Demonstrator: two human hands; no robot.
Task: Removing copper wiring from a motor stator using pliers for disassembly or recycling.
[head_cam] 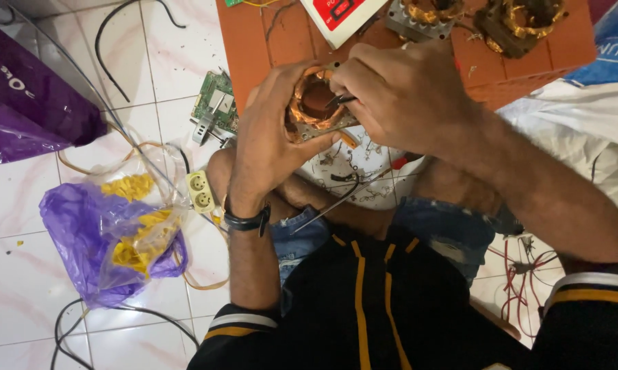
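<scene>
Two hands on job | left hand [271,140] cups motor stator [316,103] mid-scene, above lap | right hand [398,92] pinches thin dark tool [341,100] into its copper winding | I judge: working the coil; next needs steady grip, fine tip control | spare stators [521,24] far right on orange board [254,48]

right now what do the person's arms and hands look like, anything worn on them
Both hands are bare, no gloves. The left hand has a dark band around its wrist. The right hand wears nothing on hand or wrist. Both forearms are uncovered; the short sleeves are black with white and yellow stripes at the cuffs.
</scene>
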